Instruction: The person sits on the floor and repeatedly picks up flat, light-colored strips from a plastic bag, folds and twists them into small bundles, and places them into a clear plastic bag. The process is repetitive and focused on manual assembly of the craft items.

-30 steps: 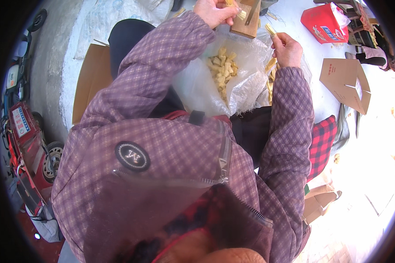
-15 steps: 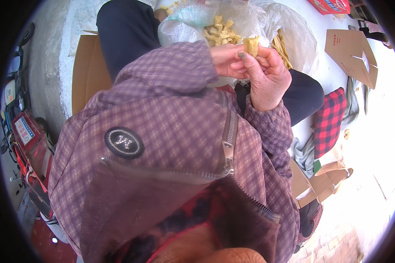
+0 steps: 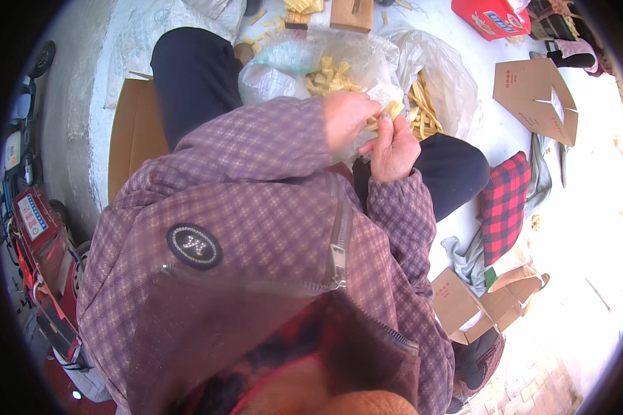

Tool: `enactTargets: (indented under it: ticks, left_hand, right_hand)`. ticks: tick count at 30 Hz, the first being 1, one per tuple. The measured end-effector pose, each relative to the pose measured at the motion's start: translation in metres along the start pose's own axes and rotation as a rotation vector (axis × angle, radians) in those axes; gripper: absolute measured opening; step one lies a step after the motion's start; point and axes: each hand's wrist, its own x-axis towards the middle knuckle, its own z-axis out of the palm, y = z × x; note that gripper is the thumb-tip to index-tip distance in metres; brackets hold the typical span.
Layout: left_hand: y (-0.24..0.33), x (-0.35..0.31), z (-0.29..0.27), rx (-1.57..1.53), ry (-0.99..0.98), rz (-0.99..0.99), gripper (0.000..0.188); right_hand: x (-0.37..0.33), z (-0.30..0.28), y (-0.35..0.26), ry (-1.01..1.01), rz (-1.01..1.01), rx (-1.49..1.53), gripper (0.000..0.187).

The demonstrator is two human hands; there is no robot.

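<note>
A folded pale-yellow strip (image 3: pixel 393 108) is pinched between the thumb and fingers of my right hand (image 3: pixel 394 149), above my lap. My left hand (image 3: pixel 347 119) is closed beside it, its fingertips meeting the strip's left side; that hand is slightly blurred. Just beyond, several knotted yellow pieces (image 3: pixel 332 76) lie in a whitish plastic sack (image 3: pixel 273 72). Long loose strips (image 3: pixel 423 111) of the same yellow stuff stick out of a clear plastic bag (image 3: pixel 457 86) right of my hands.
A wooden block (image 3: pixel 351 15) stands at the far side. Flattish cardboard (image 3: pixel 137 128) lies by my left leg. To the right are an open carton (image 3: pixel 533 93), a red-black checked cushion (image 3: pixel 505 207) and another carton (image 3: pixel 464 308). A red bag (image 3: pixel 488 17) sits far right.
The view has tilted, showing more of the far side. My left hand has turned over, its back now up, and closed nearer the strip. My right hand has shifted toward my body and tilted the strip.
</note>
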Motion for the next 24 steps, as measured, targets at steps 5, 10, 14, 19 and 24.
enactTargets:
  ticks: [5,10,14,19,24]
  left_hand:
    - [-0.023,0.006,0.010,-0.299,0.196,0.274,0.029]
    - [-0.050,0.004,0.015,-0.721,-0.149,0.104,0.013]
    - [-0.044,-0.001,0.005,-0.239,0.144,0.319,0.005]
    - [-0.017,-0.004,-0.016,-0.371,0.175,-0.006,0.007]
    - [-0.024,-0.004,-0.001,-0.684,0.213,-0.255,0.008]
  right_hand:
    - [0.010,-0.013,-0.002,-0.348,0.289,0.364,0.023]
    - [0.007,-0.017,0.003,-0.576,0.372,0.531,0.026]
    - [0.003,-0.005,-0.009,-0.371,0.206,0.343,0.023]
    - [0.003,-0.005,-0.013,-0.247,0.145,0.278,0.027]
    - [0.009,0.003,0.009,-0.191,-0.019,0.246,0.026]
